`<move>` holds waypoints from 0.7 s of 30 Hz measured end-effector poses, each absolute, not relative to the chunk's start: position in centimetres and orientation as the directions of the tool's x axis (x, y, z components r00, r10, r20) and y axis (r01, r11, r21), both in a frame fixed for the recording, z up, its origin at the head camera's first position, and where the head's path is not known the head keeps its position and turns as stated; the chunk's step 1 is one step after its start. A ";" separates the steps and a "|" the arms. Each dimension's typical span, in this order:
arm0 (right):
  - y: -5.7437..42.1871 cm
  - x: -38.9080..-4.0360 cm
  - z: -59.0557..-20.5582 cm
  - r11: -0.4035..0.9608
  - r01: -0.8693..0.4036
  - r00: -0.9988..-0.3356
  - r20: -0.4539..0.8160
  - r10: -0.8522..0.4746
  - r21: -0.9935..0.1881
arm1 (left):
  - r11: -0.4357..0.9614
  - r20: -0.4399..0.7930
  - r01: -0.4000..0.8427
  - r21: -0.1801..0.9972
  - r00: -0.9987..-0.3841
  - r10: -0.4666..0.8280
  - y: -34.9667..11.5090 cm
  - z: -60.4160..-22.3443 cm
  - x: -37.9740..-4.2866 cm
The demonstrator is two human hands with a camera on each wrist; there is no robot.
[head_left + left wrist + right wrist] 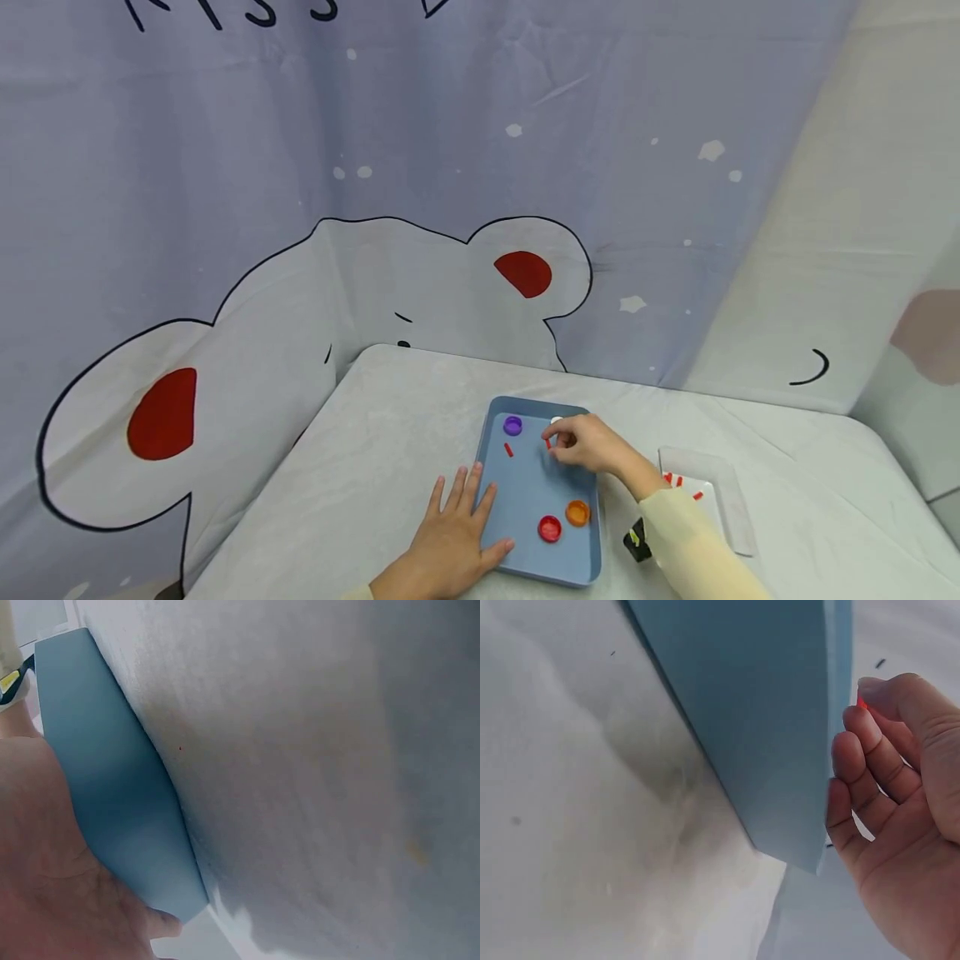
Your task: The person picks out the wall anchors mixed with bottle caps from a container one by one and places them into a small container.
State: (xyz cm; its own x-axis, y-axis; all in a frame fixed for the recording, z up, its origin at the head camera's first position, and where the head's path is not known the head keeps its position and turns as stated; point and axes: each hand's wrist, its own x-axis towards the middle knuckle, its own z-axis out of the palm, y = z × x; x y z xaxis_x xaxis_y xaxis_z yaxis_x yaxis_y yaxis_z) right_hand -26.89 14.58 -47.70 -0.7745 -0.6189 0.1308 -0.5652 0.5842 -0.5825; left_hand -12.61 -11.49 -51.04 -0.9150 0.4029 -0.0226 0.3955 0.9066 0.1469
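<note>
A blue tray lies on the cloth-covered table. Between thumb and forefinger, my right hand pinches a small red stick over the tray's far right part; its red tip also shows in the right wrist view. My left hand, fingers spread, rests against the tray's left edge. Another red stick lies on the tray below a purple round piece. At the near end are a red round piece and an orange one. A white round piece is partly hidden by my right fingers.
To the right stands a white tray with several red sticks, partly behind my right sleeve. A dark wrist strap with a yellow mark shows by that forearm. A printed curtain hangs behind the table.
</note>
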 end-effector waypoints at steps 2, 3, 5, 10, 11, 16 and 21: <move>15.0 -26.7 -47.4 0.585 -0.560 -0.781 0.137 -0.610 -0.587 | 0.905 -0.013 0.398 0.150 -0.915 0.404 -11.5 -51.0 -12.6; 15.2 -26.6 -47.3 0.582 -0.557 -0.783 0.140 -0.607 -0.592 | 0.903 -0.006 0.400 0.154 -0.914 0.406 -11.5 -51.0 -12.6; 15.7 -26.4 -47.0 0.583 -0.549 -0.789 0.140 -0.599 -0.599 | 0.900 0.006 0.405 0.162 -0.912 0.409 -11.5 -51.1 -12.6; 16.7 -25.9 -46.5 0.591 -0.525 -0.805 0.131 -0.579 -0.613 | 0.891 0.045 0.423 0.167 -0.906 0.422 -11.6 -51.6 -12.7; 17.0 -25.8 -46.4 0.592 -0.521 -0.807 0.129 -0.576 -0.615 | 0.891 0.049 0.425 0.161 -0.905 0.423 -11.6 -51.7 -12.7; 18.2 -25.6 -46.2 0.593 -0.493 -0.824 0.121 -0.554 -0.637 | 0.887 0.044 0.423 0.186 -0.905 0.422 -11.6 -51.5 -12.7; 19.4 -25.0 -45.8 0.598 -0.445 -0.853 0.112 -0.509 -0.667 | 0.891 0.010 0.413 0.190 -0.908 0.419 -11.5 -51.0 -12.6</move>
